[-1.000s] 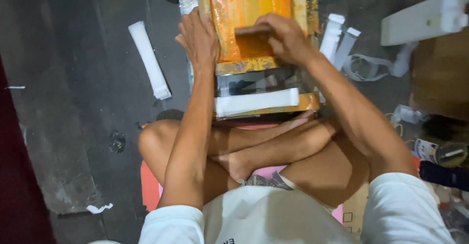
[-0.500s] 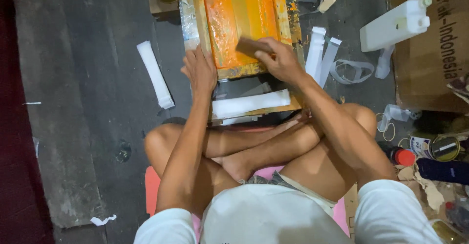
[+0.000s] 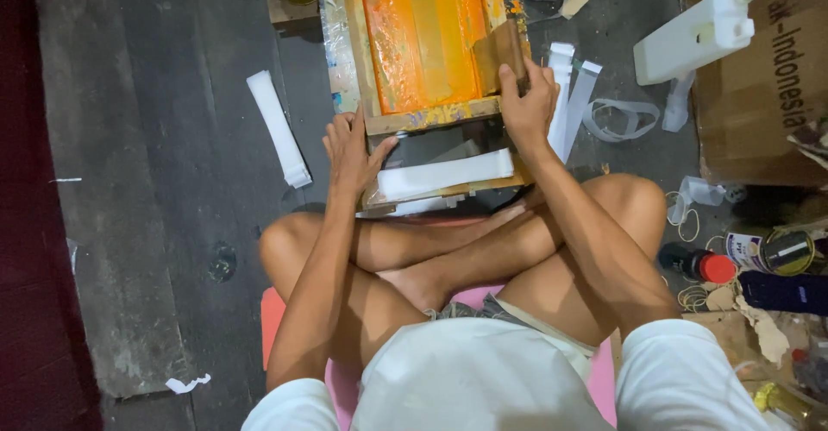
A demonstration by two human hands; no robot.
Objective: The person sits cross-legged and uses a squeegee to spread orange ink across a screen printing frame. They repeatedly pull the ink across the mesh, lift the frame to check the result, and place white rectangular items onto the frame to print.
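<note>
I look straight down on a person seated cross-legged on a dark plank floor. The right hand (image 3: pixel 528 103) has its fingers clamped around a brown squeegee (image 3: pixel 502 51), holding it upright on the right side of an orange-inked printing screen (image 3: pixel 423 34), probably so the blade stays off the wet mesh. The left hand (image 3: pixel 352 151) lies with fingers spread and loose, gripping nothing, its fingertips touching the near left corner of the screen's wooden frame (image 3: pixel 431 117), seemingly to steady it. Just below the frame's near edge, a white strip (image 3: pixel 444 174) rests flat on a low board, between the two hands and right in front of the crossed legs.

Further out, a stack of white strips (image 3: pixel 278 127) lies on the floor to the left. More strips (image 3: pixel 571 94) and loose white loops (image 3: pixel 614 120) lie just right of the frame. Toward the floor's far right sit a white plastic jug (image 3: pixel 694 38) and a cardboard box (image 3: pixel 759 94). A red-capped bottle (image 3: pixel 697 264) and a round tin (image 3: pixel 789 251) lie by the right knee. A pink mat (image 3: pixel 280 319) sits under the person.
</note>
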